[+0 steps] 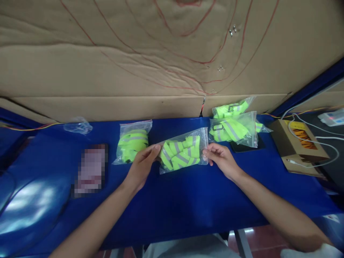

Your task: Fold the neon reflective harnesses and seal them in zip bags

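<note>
Between my two hands is a clear zip bag [180, 152] with folded neon-yellow reflective straps inside. My left hand [143, 163] pinches its left side between thumb and fingers. At its right edge, along the zip strip, my right hand [220, 157] grips the plastic, thumb on top. Just left of it, close to my left hand, lies a second zip bag [133, 141] holding similar straps. Beyond my right hand, more bags of reflective straps [232, 127] are heaped together, and a dark flat object [245, 146] shows partly from beneath them.
A phone-like flat object with a blurred face [90, 170] lies at left on the blue table [185, 211]. Crumpled clear plastic [78, 126] sits behind it. At right stands an open cardboard box [298, 145] with a white cable [337, 152] draped over it. A cardboard panel [107, 71] rises behind the table.
</note>
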Demonstrator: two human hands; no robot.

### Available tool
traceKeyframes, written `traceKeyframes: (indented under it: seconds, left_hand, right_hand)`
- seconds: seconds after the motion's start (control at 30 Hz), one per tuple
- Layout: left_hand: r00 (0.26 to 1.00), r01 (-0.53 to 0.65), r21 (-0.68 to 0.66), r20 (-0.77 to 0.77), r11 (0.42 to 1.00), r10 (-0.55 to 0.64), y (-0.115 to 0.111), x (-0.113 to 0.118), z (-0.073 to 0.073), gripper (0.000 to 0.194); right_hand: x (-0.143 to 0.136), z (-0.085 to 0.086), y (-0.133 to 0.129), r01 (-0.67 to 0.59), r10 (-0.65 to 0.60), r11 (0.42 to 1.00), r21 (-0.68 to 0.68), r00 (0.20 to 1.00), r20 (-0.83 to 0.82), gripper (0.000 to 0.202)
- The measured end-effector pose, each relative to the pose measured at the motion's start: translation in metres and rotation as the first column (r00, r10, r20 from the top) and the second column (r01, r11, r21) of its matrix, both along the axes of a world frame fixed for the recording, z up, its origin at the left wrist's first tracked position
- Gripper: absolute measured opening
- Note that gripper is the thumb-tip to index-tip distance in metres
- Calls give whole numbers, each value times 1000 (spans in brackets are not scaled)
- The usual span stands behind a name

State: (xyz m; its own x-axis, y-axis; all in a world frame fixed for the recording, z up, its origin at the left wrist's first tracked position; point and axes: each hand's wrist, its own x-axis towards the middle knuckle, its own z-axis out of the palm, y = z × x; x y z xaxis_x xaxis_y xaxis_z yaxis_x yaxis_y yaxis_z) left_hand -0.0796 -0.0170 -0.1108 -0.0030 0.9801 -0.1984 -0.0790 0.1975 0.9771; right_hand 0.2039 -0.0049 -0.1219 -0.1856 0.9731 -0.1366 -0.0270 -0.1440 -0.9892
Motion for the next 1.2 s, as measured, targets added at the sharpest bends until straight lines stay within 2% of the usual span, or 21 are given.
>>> traceKeyframes:
  seconds: [0.1, 0.17, 0.2, 0.23, 0.3, 0.37, 0.43, 0.53, 0.63, 0.7, 0.73, 0.8, 0.87, 0.97, 1.07, 1.2]
  left_hand:
    - [992, -119, 80, 49, 990, 115, 0, 0, 1, 47]
    - [980, -194, 263, 8, 945, 198, -5, 1, 6, 42]
    - [971, -188, 382, -65, 905, 229, -10, 2, 8, 38]
    - [955, -135, 494, -165, 859, 245, -16, 5, 11, 33]
    - [895, 93, 615, -397, 783, 205, -30, 13, 15, 30]
    - [794, 354, 587, -600, 728, 97, -43, 23, 17, 30]
    - [695, 505, 533, -718, 679, 47, -50, 33, 15, 29]
    - [610, 560, 537, -783, 630, 125, -52, 43, 9, 26]
    - [507, 579, 567, -813, 586, 287, -51, 47, 6, 31]
    - [435, 592, 561, -827, 579, 356, -52, 48, 7, 28]
    - [428, 590, 550, -834, 590, 350, -53, 48, 8, 23]
    - [491, 568, 526, -834, 633, 252, -55, 48, 8, 14]
    - [606, 531, 494, -789, 689, 99, -56, 47, 8, 6]
    - [709, 498, 426, -701, 755, -73, -55, 46, 6, 9]
    - [738, 487, 391, -663, 781, -129, -54, 46, 5, 13]
    - [741, 481, 349, -653, 804, -160, -51, 46, 7, 14]
  right_hand:
    - [1, 2, -1, 42, -42, 999, -27, 999, -26, 36]
    - [0, 3, -2, 70, -74, 996, -64, 995, -61, 36]
    - [-1, 4, -3, 67, -74, 994, -90, 994, -80, 37]
    - [-2, 5, -4, 47, -59, 991, -122, 993, -101, 39]
    - [-4, 9, -7, -20, -6, 984, -178, 990, -143, 38]
    - [-6, 13, -10, -88, 54, 977, -195, 983, -173, 35]
    - [-9, 14, -13, -142, 110, 974, -175, 977, -180, 33]
    - [-15, 11, -21, -184, 168, 974, -129, 978, -125, 33]
    - [-22, 7, -31, -201, 198, 976, -79, 979, -45, 31]
    - [-26, 7, -38, -212, 212, 977, -26, 977, 11, 28]
    - [-28, 7, -40, -217, 216, 976, -1, 975, 40, 27]
    - [-30, 7, -43, -218, 214, 976, 32, 972, 95, 25]
    - [-30, 8, -42, -221, 215, 974, 41, 969, 123, 25]
    - [-28, 6, -38, -223, 216, 974, 39, 967, 133, 28]
    - [-26, 4, -37, -215, 209, 976, 34, 969, 132, 28]
    - [-27, 3, -38, -235, 225, 971, 43, 959, 172, 27]
